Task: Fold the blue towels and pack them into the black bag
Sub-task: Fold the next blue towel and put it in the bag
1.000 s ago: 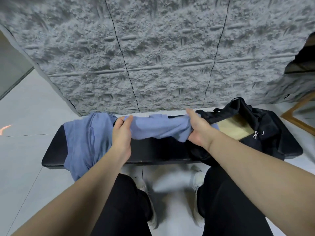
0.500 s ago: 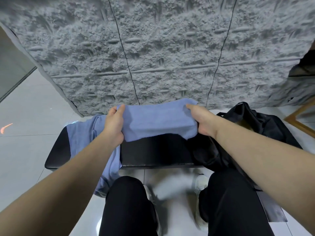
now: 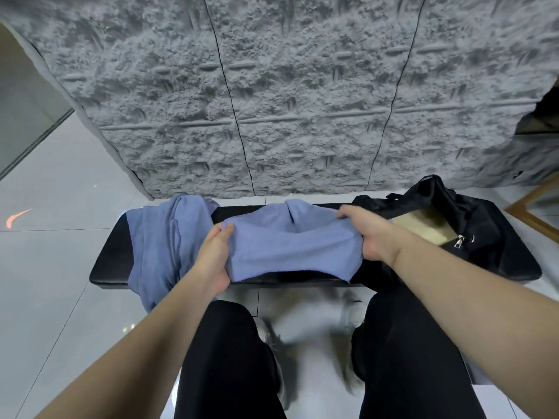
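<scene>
A blue towel [image 3: 290, 249] is stretched between my two hands over the middle of a black bench [image 3: 112, 261]. My left hand [image 3: 213, 255] pinches its left edge and my right hand [image 3: 367, 234] grips its right edge. Its far part sags in a fold onto the bench. A second blue towel [image 3: 165, 240] lies crumpled on the bench's left end and hangs over the front edge. The black bag [image 3: 472, 225] sits open on the bench's right end, showing a tan bottom panel and a silver zip pull.
A rough grey textured wall [image 3: 287, 95] stands right behind the bench. Pale floor tiles [image 3: 54, 267] spread to the left. A wooden frame [image 3: 535, 207] pokes in at the far right. My knees in black trousers [image 3: 230, 358] are in front of the bench.
The towel was lifted and spread wide between my hands half a second ago; now it has come down lower over the bench, with its far part folding behind.
</scene>
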Action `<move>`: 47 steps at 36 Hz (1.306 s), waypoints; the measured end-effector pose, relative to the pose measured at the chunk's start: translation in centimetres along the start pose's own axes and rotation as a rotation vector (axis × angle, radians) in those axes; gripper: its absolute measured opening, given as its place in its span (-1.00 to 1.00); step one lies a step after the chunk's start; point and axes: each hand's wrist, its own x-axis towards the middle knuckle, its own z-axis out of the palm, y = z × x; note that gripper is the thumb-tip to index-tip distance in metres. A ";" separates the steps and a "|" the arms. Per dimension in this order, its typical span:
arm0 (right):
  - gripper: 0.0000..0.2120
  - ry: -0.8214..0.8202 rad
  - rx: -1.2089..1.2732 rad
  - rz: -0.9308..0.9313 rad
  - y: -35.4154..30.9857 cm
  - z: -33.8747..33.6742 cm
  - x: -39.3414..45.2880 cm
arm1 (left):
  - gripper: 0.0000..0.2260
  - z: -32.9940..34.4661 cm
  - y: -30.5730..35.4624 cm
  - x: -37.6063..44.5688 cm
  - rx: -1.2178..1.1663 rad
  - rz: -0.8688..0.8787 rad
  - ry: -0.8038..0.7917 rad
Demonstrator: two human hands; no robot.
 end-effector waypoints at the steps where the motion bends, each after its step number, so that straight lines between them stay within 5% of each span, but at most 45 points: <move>1: -0.91 0.015 0.020 -0.001 0.7 -0.1 -0.1 | -0.88 0.0 -0.3 -0.4 -0.003 -0.006 -0.004; 13: -0.87 0.088 0.096 -0.043 5.5 -2.1 -2.8 | -0.89 -0.5 -3.1 -3.3 0.162 0.034 0.046; 17: -0.70 0.045 0.083 -0.060 6.9 -3.1 -3.7 | -0.67 -1.0 -3.3 -4.3 0.209 0.187 0.034; 26: -0.74 0.108 0.131 -0.240 8.4 -4.9 -5.8 | -0.70 -2.5 -4.9 -5.6 0.285 0.219 -0.035; 34: -0.75 0.030 0.251 -0.153 8.8 -5.2 -6.4 | -0.87 -3.0 -4.9 -6.6 0.530 0.276 -0.140; 38: -0.84 0.025 0.317 -0.035 9.0 -5.1 -6.9 | -0.58 -3.3 -4.7 -7.7 0.741 0.519 -0.163; 42: -0.90 -0.003 0.304 -0.003 8.9 -5.0 -7.3 | -0.33 -4.1 -4.6 -8.3 1.147 0.721 -0.378; 45: -0.70 -0.024 0.197 -0.035 8.8 -5.0 -7.7 | -0.59 -4.1 -4.8 -8.2 1.444 0.808 -0.317; 47: -0.65 -0.033 0.108 -0.090 8.8 -4.9 -8.0 | -0.81 -4.1 -4.7 -8.1 1.399 0.817 -0.224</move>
